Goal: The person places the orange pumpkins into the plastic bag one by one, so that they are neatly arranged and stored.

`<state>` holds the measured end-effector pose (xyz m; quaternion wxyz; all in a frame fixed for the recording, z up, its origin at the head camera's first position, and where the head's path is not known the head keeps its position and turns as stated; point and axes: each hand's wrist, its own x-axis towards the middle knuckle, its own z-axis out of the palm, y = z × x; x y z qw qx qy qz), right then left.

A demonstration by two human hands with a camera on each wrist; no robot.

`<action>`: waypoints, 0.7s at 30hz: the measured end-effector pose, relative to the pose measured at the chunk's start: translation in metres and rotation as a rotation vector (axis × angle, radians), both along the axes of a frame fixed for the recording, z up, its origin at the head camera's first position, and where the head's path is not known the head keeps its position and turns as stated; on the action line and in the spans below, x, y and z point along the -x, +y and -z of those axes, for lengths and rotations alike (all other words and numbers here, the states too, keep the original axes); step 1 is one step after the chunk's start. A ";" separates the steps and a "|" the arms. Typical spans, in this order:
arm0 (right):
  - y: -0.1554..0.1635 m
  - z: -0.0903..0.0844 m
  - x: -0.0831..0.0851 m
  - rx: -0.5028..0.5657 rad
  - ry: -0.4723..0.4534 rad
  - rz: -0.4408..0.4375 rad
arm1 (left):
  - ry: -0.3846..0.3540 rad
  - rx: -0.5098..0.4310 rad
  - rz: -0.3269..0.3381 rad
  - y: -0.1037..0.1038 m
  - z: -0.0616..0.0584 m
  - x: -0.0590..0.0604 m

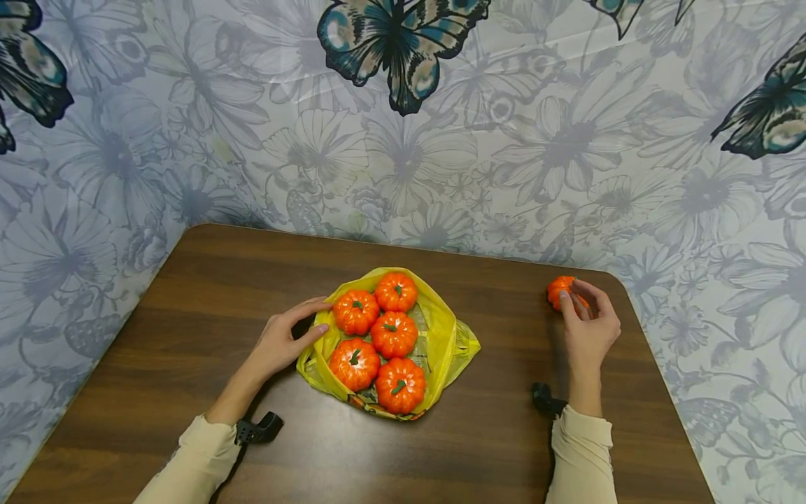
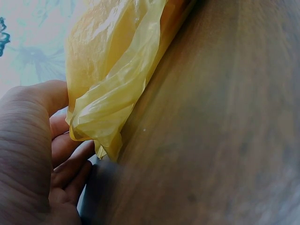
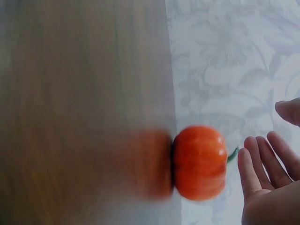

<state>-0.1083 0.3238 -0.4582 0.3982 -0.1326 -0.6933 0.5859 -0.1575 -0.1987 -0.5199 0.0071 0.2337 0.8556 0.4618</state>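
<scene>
A yellow plastic bag (image 1: 441, 343) lies spread wide on the table, with several small orange pumpkins (image 1: 394, 334) with green stems inside. At the bag's left side, my left hand (image 1: 283, 339) holds the rim between thumb and fingers; the left wrist view shows the crinkled yellow film at the thumb, with part of the fingers behind it. Far to the right, another small pumpkin (image 3: 200, 163) stands on the table near the back corner. My right hand (image 1: 590, 322) is over it, thumb and fingers spread, and the right wrist view shows the fingertips apart from its skin, near the stem.
The brown wooden table (image 1: 491, 448) has rounded back corners and reflects light. Behind it hangs a pale cloth (image 1: 252, 140) printed with flowers and butterflies. Black wrist cameras (image 1: 259, 427) sit on both forearms, and a dark cable trails from the left one.
</scene>
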 end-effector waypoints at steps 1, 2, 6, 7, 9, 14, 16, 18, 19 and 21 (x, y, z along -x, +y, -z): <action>0.003 0.000 -0.001 0.019 0.010 0.012 | 0.002 -0.001 0.001 0.000 0.000 0.000; 0.005 0.000 -0.002 0.040 0.021 0.025 | 0.002 -0.001 0.001 0.000 0.000 0.000; 0.012 0.002 -0.005 0.089 0.049 0.055 | 0.009 0.003 -0.003 0.001 0.002 0.000; 0.013 0.003 -0.005 0.097 0.048 0.058 | 0.010 0.003 -0.004 0.001 0.003 0.000; 0.014 0.004 -0.005 0.104 0.044 0.061 | 0.014 0.004 -0.005 0.001 0.003 0.000; 0.014 0.004 -0.007 0.043 -0.055 0.098 | 0.016 0.001 -0.002 0.001 0.001 -0.001; 0.016 0.007 -0.008 -0.008 -0.108 0.116 | 0.015 0.001 -0.002 0.001 0.000 -0.001; 0.021 0.012 -0.006 -0.067 -0.168 0.133 | 0.013 0.003 -0.002 0.001 0.001 -0.001; 0.024 0.015 -0.006 -0.088 -0.191 0.129 | 0.011 0.003 -0.003 0.001 0.001 -0.001; 0.031 0.023 -0.004 -0.132 -0.251 0.119 | 0.006 0.002 -0.005 0.001 0.001 -0.001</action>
